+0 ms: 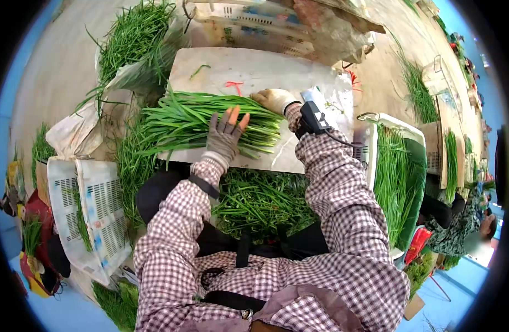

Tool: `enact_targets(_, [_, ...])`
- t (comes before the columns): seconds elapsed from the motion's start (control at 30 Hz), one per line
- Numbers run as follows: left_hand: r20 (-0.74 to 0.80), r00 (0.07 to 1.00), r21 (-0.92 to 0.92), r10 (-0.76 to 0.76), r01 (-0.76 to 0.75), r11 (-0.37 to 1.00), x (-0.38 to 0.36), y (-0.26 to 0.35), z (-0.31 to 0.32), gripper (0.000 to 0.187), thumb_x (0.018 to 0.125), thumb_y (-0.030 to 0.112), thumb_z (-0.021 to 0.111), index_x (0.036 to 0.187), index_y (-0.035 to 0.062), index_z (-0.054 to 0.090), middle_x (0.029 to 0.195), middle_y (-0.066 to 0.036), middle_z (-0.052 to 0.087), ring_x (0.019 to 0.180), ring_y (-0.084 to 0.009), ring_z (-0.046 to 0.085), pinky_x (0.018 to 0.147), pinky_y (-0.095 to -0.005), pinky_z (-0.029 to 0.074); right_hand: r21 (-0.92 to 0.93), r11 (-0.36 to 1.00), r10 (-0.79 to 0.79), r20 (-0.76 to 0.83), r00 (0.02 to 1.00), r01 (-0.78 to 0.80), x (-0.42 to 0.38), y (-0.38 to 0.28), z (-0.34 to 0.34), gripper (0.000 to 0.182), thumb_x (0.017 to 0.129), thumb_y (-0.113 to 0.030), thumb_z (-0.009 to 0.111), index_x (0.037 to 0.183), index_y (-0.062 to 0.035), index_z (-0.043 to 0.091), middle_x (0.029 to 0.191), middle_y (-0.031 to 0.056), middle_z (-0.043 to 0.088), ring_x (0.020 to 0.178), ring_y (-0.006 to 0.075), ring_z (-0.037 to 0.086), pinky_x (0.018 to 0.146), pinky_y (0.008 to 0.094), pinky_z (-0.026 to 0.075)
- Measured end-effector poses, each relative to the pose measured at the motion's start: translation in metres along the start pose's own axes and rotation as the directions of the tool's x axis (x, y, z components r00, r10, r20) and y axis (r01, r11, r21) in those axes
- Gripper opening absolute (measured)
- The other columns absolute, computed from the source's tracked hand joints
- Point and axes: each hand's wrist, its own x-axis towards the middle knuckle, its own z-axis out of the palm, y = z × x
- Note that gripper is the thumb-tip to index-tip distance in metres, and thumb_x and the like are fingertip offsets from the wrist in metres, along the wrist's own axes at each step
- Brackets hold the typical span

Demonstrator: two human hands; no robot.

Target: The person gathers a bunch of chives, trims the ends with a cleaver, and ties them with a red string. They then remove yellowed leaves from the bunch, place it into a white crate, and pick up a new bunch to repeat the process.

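Note:
A thick bundle of long green stalks [182,119] lies across the white board [310,74]. My left hand [225,135], in a grey glove with bare fingertips, rests on the middle of the bundle, its fingers spread. At the bundle's far right edge is my right hand [274,100] in a pale glove, its fingers curled down at the board; what they hold, if anything, is hidden. A red tie [234,87] lies on the board behind the bundle.
Loose greens [260,202] lie below the board's near edge. White crates stand left [102,205] and right [370,149], the right one holding upright stalks [391,177]. A greens-filled sack [135,41] stands back left. A person [459,232] is at far right.

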Motion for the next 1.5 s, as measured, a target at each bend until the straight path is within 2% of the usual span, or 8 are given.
enact_targets(0.27, [0.012, 0.984, 0.031, 0.176, -0.177, 0.984, 0.07, -0.02, 0.018, 0.106, 0.061, 0.049, 0.071, 0.141, 0.0116, 0.014, 0.145, -0.013, 0.02, 0.135, -0.0264, 0.016, 0.109, -0.0478, 0.008, 0.022, 0.991, -0.133, 0.038, 0.99, 0.132, -0.008, 0.013, 0.012, 0.046, 0.088, -0.045, 0.04, 0.113, -0.0112, 0.059, 0.11, 0.0155, 0.06, 0.103, 0.0325, 0.055, 0.088, 0.037, 0.043])
enact_targets(0.33, [0.471, 0.871, -0.034, 0.139, -0.14, 0.99, 0.083, -0.019, -0.007, 0.105, 0.059, 0.051, 0.073, 0.139, 0.0114, 0.019, 0.139, -0.014, 0.031, 0.132, -0.0273, 0.023, 0.11, -0.0463, 0.009, 0.288, 0.955, -0.084, 0.034, 0.996, 0.071, -0.013, 0.024, 0.008, 0.04, 0.088, -0.039, 0.047, 0.112, -0.0096, 0.06, 0.11, 0.0152, 0.06, 0.103, 0.0302, 0.056, 0.089, 0.0347, 0.043])
enact_targets(0.47, [0.452, 0.876, -0.072, 0.167, -0.151, 0.986, 0.083, -0.018, -0.02, 0.098, 0.055, 0.052, 0.076, 0.133, 0.0109, 0.033, 0.129, -0.012, 0.043, 0.126, -0.0252, 0.034, 0.11, -0.0462, 0.011, 0.771, 0.409, 0.35, -0.627, 0.696, 0.488, -0.048, 0.066, 0.029, 0.042, 0.091, -0.036, 0.046, 0.115, -0.0038, 0.057, 0.11, 0.0131, 0.061, 0.104, 0.0232, 0.056, 0.091, 0.0311, 0.041])
enact_targets(0.8, [0.431, 0.891, 0.032, 0.142, -0.172, 0.985, 0.074, -0.016, -0.024, 0.11, 0.059, 0.055, 0.073, 0.142, 0.0142, 0.013, 0.14, -0.013, 0.029, 0.129, -0.0263, 0.031, 0.108, -0.0486, 0.014, 0.817, 0.321, 0.355, -0.573, 0.739, 0.479, -0.046, 0.002, 0.102, 0.064, 0.089, -0.052, 0.043, 0.135, -0.0076, 0.037, 0.137, 0.0124, 0.038, 0.127, 0.0235, 0.034, 0.107, 0.0339, 0.024])
enact_targets(0.87, [0.454, 0.879, -0.048, 0.144, -0.137, 0.989, 0.074, -0.02, -0.022, 0.109, 0.059, 0.054, 0.074, 0.142, 0.0152, 0.014, 0.139, -0.013, 0.031, 0.129, -0.0278, 0.029, 0.108, -0.047, 0.015, 0.819, -0.051, 0.56, -0.45, 0.696, 0.571, -0.044, 0.004, 0.093, 0.061, 0.09, -0.05, 0.042, 0.133, -0.0066, 0.04, 0.136, 0.0128, 0.039, 0.127, 0.0239, 0.035, 0.106, 0.0345, 0.025])
enact_targets(0.97, [0.457, 0.878, -0.075, 0.144, -0.124, 0.99, 0.078, -0.02, -0.019, 0.107, 0.058, 0.051, 0.075, 0.141, 0.0152, 0.018, 0.137, -0.014, 0.033, 0.129, -0.0288, 0.029, 0.108, -0.0457, 0.016, 0.813, 0.007, 0.652, -0.445, 0.613, 0.583, -0.047, 0.024, 0.092, 0.061, 0.091, -0.05, 0.037, 0.132, -0.0053, 0.041, 0.136, 0.0112, 0.041, 0.125, 0.0239, 0.038, 0.105, 0.0363, 0.027])
enact_targets(1.2, [0.361, 0.921, -0.143, 0.143, -0.097, 0.985, 0.07, -0.024, -0.006, 0.103, 0.052, 0.049, 0.078, 0.136, 0.0158, 0.029, 0.136, -0.014, 0.035, 0.123, -0.0293, 0.036, 0.103, -0.0425, 0.026, 0.244, 0.961, 0.076, -0.685, 0.725, 0.129, -0.027, 0.038, 0.032, 0.043, 0.075, -0.015, 0.067, 0.116, -0.0176, 0.057, 0.118, 0.007, 0.056, 0.107, 0.0261, 0.052, 0.092, 0.0356, 0.042])
enact_targets(1.5, [-0.1, 0.986, -0.068, 0.13, -0.137, 0.988, 0.038, -0.021, 0.026, 0.083, 0.058, 0.04, 0.073, 0.13, 0.0188, 0.038, 0.133, -0.009, 0.039, 0.115, -0.0263, 0.043, 0.099, -0.0439, 0.028, -0.156, 0.957, -0.258, -0.091, 0.962, 0.243, 0.005, 0.029, -0.006, 0.023, 0.071, -0.021, 0.058, 0.092, -0.0139, 0.062, 0.087, 0.0111, 0.064, 0.084, 0.0301, 0.061, 0.07, 0.0402, 0.049])
